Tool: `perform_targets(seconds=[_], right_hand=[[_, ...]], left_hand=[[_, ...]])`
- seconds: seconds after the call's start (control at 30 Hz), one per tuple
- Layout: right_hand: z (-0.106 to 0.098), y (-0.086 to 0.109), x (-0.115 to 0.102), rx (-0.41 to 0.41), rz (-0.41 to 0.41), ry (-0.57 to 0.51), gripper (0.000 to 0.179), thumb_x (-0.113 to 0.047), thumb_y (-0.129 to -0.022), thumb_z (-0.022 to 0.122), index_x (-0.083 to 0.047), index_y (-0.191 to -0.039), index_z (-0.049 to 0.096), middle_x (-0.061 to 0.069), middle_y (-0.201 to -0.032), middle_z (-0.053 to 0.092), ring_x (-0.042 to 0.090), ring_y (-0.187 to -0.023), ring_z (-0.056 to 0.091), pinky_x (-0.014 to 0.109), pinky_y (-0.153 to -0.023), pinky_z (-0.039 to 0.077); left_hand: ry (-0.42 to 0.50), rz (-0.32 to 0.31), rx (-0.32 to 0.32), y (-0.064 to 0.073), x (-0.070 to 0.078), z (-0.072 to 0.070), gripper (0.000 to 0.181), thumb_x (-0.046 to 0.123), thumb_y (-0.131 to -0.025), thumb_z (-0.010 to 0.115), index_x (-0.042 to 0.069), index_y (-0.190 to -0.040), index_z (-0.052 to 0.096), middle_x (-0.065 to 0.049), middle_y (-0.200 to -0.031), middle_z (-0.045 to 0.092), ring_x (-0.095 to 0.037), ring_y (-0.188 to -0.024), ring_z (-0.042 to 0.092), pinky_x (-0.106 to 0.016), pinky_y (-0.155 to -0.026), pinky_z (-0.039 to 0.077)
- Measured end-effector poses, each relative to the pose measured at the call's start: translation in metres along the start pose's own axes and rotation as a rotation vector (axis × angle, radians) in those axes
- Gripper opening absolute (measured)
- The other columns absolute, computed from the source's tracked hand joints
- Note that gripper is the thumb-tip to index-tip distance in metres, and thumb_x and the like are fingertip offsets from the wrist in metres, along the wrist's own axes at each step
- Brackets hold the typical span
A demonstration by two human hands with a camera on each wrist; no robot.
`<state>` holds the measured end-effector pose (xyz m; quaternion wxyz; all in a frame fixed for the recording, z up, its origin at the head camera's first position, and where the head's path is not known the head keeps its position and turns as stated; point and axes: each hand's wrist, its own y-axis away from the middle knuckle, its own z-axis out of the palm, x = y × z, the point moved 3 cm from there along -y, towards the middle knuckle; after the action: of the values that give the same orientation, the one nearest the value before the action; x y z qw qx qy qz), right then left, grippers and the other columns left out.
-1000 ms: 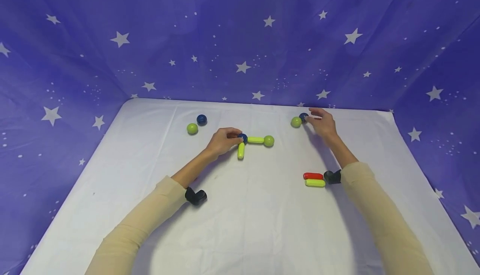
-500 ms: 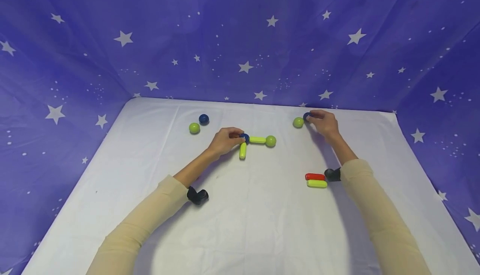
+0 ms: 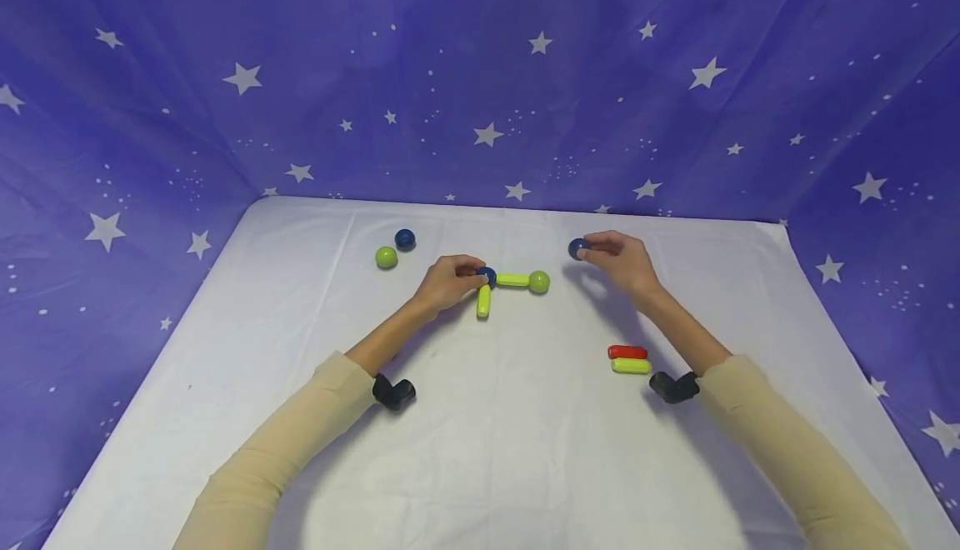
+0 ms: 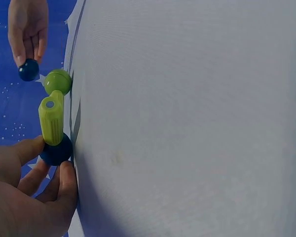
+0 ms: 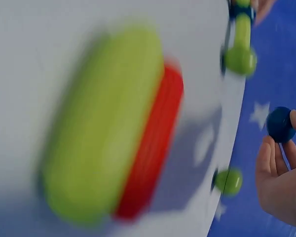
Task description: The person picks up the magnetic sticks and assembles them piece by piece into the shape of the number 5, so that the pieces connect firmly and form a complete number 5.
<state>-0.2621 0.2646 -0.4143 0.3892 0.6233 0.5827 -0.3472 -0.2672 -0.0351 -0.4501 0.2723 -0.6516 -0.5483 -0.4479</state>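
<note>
My left hand [image 3: 447, 283] pinches a blue ball [image 3: 487, 276] low over the white cloth. From that ball one yellow-green rod [image 3: 513, 280] runs right to a green ball [image 3: 539, 282], and a second yellow-green rod [image 3: 483, 302] points toward me. In the left wrist view, thumb and fingers grip the joined blue ball [image 4: 58, 150] from below and the side. To the right, my right hand [image 3: 625, 265] pinches a loose blue ball [image 3: 578, 248] above the cloth, apart from the joined pieces. A loose green ball [image 5: 229, 181] lies past it in the right wrist view, hidden in the head view.
A blue ball [image 3: 405, 239] and a green ball [image 3: 386, 257] lie at the back left. Near my right wrist, a red rod [image 3: 627, 352] and a yellow-green rod [image 3: 631, 365] lie side by side. A purple star-patterned curtain [image 3: 487, 75] stands behind the white table [image 3: 480, 450].
My right hand has picked up the blue ball beside the back-right green ball and carried it left and toward me. My left hand stays on the joined pieces.
</note>
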Motion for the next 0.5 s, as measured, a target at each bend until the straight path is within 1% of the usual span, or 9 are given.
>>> perform_targets(seconds=[0.13,0.2,0.27,0.4,0.5], right_hand=[[0.027,0.021,-0.010,-0.107,-0.006,-0.022,0.039,-0.018,-0.092,0.074,0.000,-0.126,0.063,0.017,-0.117,0.067,0.027,-0.108,0.063,0.037,-0.093,0.046],[0.040,0.030,-0.015,-0.155,0.002,-0.030,0.038,-0.017,-0.091,0.075,-0.001,-0.123,0.064,0.015,-0.114,0.069,0.026,-0.106,0.064,0.040,-0.093,0.048],[0.054,0.038,-0.018,-0.197,0.001,-0.036,0.036,-0.017,-0.090,0.075,-0.002,-0.121,0.065,0.013,-0.112,0.070,0.025,-0.104,0.066,0.039,-0.092,0.049],[0.079,0.051,-0.022,-0.274,-0.019,-0.036,0.036,-0.016,-0.090,0.076,-0.001,-0.120,0.065,0.012,-0.111,0.069,0.022,-0.099,0.067,0.036,-0.086,0.052],[0.095,0.059,-0.024,-0.327,-0.035,-0.043,0.035,-0.012,-0.089,0.076,0.001,-0.119,0.065,0.012,-0.110,0.069,0.022,-0.098,0.069,0.034,-0.083,0.052]], left_hand=[[0.013,-0.007,-0.001,0.000,0.000,0.000,0.035,0.018,-0.093,0.072,0.005,-0.125,0.068,-0.012,-0.118,0.067,-0.026,-0.114,0.060,-0.038,-0.098,0.045],[0.013,-0.011,-0.002,0.000,0.001,0.000,0.035,0.018,-0.093,0.072,0.005,-0.125,0.068,-0.012,-0.119,0.067,-0.026,-0.115,0.060,-0.038,-0.099,0.045],[0.013,-0.014,-0.002,0.000,0.001,0.000,0.035,0.018,-0.093,0.072,0.005,-0.125,0.068,-0.012,-0.119,0.067,-0.026,-0.115,0.059,-0.038,-0.099,0.045],[0.006,-0.017,-0.002,0.000,0.001,0.000,0.035,0.018,-0.093,0.072,0.005,-0.125,0.067,-0.012,-0.120,0.067,-0.026,-0.115,0.059,-0.039,-0.099,0.045],[0.004,-0.013,0.000,0.000,0.001,0.000,0.035,0.019,-0.093,0.072,0.005,-0.125,0.068,-0.012,-0.119,0.067,-0.026,-0.115,0.060,-0.039,-0.099,0.045]])
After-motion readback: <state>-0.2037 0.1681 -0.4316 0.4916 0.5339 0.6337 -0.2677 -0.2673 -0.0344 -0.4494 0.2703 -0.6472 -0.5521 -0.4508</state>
